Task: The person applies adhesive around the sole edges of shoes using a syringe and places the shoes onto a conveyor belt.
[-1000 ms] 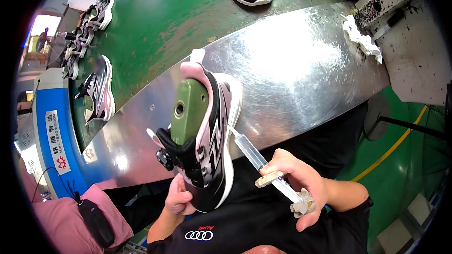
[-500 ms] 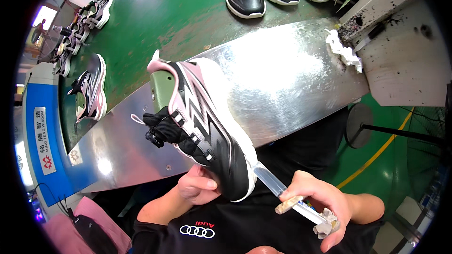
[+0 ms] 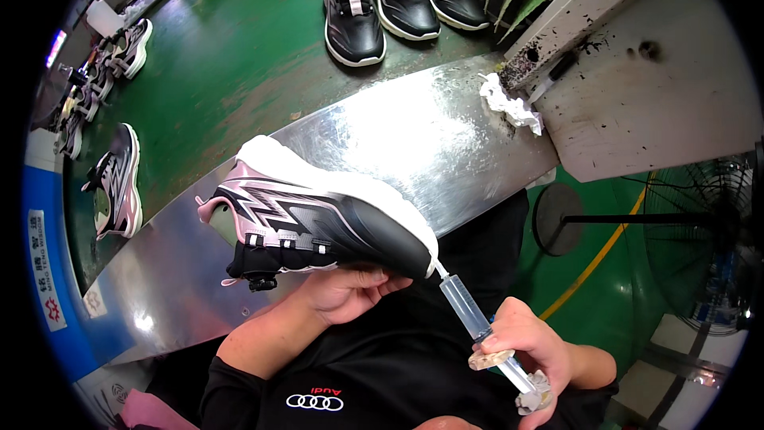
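Note:
A black, pink and white sneaker [image 3: 318,207] lies tilted on its side above my lap, toe to the right. Green filling shows in its collar. My left hand [image 3: 350,293] grips it from below near the forefoot, part of the fingers hidden beneath it. A clear plastic syringe [image 3: 467,307] is in my right hand [image 3: 529,342], fingers wrapped round its barrel and plunger end. Dirty tan wrapping covers its flange and plunger end. The syringe's narrow tip meets the edge between sole and upper at the toe.
A shiny metal ledge [image 3: 446,135] runs along the green table [image 3: 231,72]. Several similar sneakers [image 3: 406,0] stand at the back, others at far left, one sneaker [image 3: 119,183] nearer. Crumpled white paper [image 3: 509,103] lies by a stained panel [image 3: 637,103]. A fan [image 3: 708,223] stands right.
The sneaker has turned so its toe points right and more of its side and sole edge shows. The syringe tip stays at the toe's edge. The whole view has shifted.

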Available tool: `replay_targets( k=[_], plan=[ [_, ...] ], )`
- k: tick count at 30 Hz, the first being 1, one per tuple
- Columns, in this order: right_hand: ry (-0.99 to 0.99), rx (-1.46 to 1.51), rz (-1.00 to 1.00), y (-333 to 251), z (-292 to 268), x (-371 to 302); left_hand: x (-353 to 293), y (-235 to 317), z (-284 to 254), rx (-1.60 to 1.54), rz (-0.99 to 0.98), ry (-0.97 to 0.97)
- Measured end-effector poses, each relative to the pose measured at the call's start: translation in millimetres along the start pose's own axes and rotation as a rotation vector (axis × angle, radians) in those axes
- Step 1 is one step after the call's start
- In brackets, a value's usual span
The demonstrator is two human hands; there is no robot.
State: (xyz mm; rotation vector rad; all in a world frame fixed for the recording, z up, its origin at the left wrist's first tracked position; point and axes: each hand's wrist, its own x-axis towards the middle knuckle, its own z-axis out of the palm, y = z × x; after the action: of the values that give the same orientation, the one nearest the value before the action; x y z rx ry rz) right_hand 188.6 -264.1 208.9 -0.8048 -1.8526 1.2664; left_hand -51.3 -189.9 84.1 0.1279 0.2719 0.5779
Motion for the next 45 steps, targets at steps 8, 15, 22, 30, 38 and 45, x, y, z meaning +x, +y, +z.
replay_targets(
  k=[8,15,22,30,38,45],
  plan=[
    [-0.004,-0.236,-0.098,7,11,6,16,0,-6,-0.078,0.042,0.001],
    [0.010,-0.405,-0.059,17,24,6,26,2,5,-0.113,0.079,0.096],
    [0.105,-0.620,-0.095,32,44,1,27,3,7,-0.182,0.064,0.008],
    [0.082,-0.785,-0.127,45,55,-3,26,5,13,-0.073,0.076,0.019],
    [0.132,-0.847,-0.173,49,59,-2,23,4,14,-0.061,0.081,0.009],
    [0.113,-0.866,-0.164,49,60,-4,24,3,14,-0.105,0.090,0.003]
  ],
)
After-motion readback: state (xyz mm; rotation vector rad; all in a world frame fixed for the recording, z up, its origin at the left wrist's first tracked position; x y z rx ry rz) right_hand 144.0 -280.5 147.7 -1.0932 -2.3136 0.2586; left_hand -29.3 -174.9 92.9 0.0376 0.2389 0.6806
